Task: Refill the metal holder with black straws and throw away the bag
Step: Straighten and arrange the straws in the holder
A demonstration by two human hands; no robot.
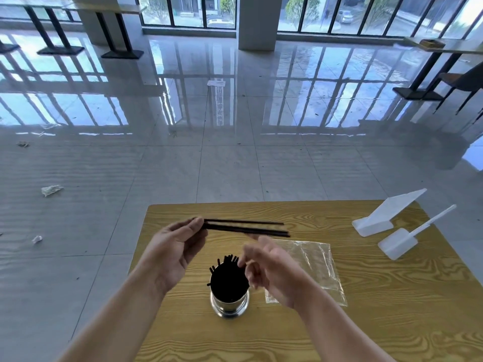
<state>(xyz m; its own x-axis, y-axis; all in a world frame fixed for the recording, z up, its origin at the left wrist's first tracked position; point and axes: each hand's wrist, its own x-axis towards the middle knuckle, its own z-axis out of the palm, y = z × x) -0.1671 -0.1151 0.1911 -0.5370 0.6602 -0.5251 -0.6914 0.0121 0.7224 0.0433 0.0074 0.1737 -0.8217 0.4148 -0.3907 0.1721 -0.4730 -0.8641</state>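
Refilling is in hand: straws [248, 230] are pinched at one end by the left hand [175, 246], held level near the holder [229, 304]. The blurred right hand's [271, 270] grip cannot be told. Next the straws must be upended and dropped in. The bag [313, 259] lies flat alongside.

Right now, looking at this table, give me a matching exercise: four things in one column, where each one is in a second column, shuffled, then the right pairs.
Things
1. loose black straws
2. metal holder
3. clear bag
4. white scoop

Places
A. flat on the table, right of the holder
B. by the table's right edge
C. pinched in the left hand, above the table
D. standing upright, left of the bag

Pairs: 1-C, 2-D, 3-A, 4-B
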